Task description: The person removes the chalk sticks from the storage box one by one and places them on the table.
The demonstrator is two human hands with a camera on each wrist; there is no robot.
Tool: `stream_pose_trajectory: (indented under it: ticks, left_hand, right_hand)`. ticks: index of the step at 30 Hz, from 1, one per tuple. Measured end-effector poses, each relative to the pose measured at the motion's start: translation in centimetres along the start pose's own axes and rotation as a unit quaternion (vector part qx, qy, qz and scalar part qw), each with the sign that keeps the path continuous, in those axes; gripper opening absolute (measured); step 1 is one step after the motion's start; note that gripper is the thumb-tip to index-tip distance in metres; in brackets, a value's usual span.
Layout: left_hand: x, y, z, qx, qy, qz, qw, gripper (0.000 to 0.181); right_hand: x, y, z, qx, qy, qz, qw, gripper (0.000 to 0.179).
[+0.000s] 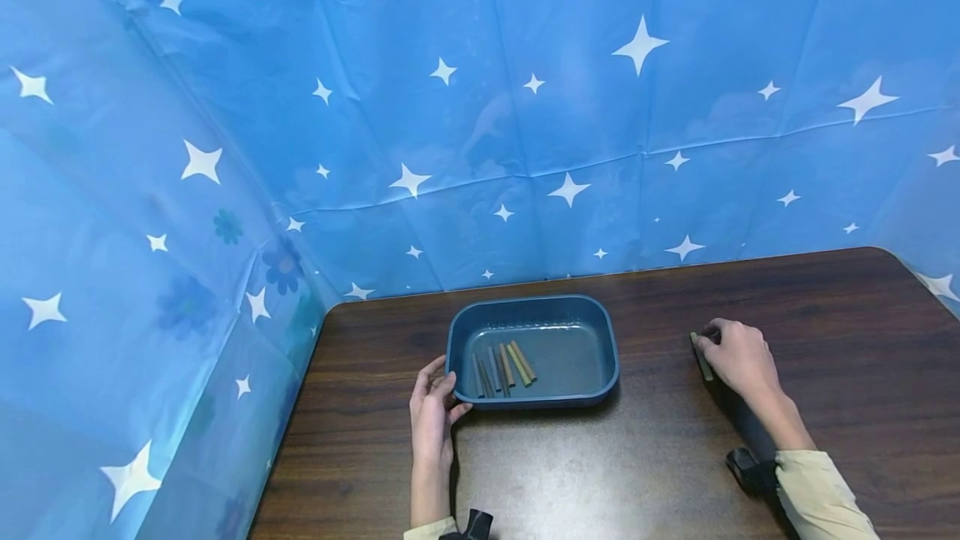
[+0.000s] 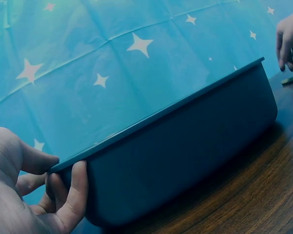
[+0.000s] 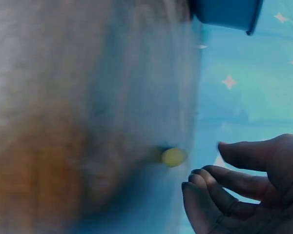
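My left hand (image 1: 431, 415) holds the left rim of a blue rectangular basin (image 1: 536, 402), thumb on the rim and fingers against the outer wall. Several thin sticks (image 1: 512, 365), some grey, some brown or yellow, lie in its left half. In the left wrist view, the basin's outer wall (image 2: 180, 151) fills the middle. Off to the right, my right hand (image 1: 742, 357) hovers with bent fingers just over a greenish stick (image 1: 705, 367) on the table. In the right wrist view, the thumb and fingers stand apart, and the stick's round yellow end (image 3: 173, 157) shows beside the fingertips.
A dark wood-grain table (image 1: 570, 465) carries the basin. Behind it and along the left hang blue cloths with white stars (image 1: 525, 107). A black strap device (image 1: 750, 473) sits on my right wrist over a cream sleeve (image 1: 817, 490).
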State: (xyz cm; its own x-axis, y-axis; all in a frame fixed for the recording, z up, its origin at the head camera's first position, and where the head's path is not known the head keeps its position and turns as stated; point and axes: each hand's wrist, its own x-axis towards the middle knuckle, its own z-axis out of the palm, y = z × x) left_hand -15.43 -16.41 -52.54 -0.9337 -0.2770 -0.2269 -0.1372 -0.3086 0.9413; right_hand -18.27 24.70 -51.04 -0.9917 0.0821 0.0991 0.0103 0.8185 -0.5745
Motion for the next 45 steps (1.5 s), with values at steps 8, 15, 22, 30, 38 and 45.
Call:
stream_pose_trajectory:
  ticks: [8,15,22,30,38,45]
  left_hand:
    - [0.0,0.0,0.1,0.002,0.004,-0.007,1.0000,0.041]
    - [-0.1,0.2,0.2,-0.008,0.008,-0.016,0.9998,0.040]
    - [-0.2,0.2,0.1,-0.006,0.017,-0.011,0.9998,0.039]
    - [0.1,0.2,0.4,-0.024,0.020,-0.011,0.9994,0.037]
    - [0.0,0.3,0.5,-0.021,0.021,-0.007,0.9995,0.037]
    - [-0.1,0.1,0.5,-0.015,0.018,-0.003,0.9997,0.037]
  right_hand:
    - [0.2,-2.0,-1.2,0.046,0.033,-0.036,0.9978,0.031]
    - [-0.4,-4.5,-2.1,0.106,0.016,-0.075,0.9914,0.034]
    - [-0.1,-6.7,-2.2,0.127,0.011,-0.104,0.9864,0.031]
    - [0.5,-8.4,-1.6,0.132,-0.013,-0.110,0.9851,0.032]
    - [0.6,-10.3,-0.6,0.139,-0.026,-0.121,0.9825,0.026]
    - [0.5,-12.1,0.7,0.150,-0.046,-0.139,0.9778,0.020]
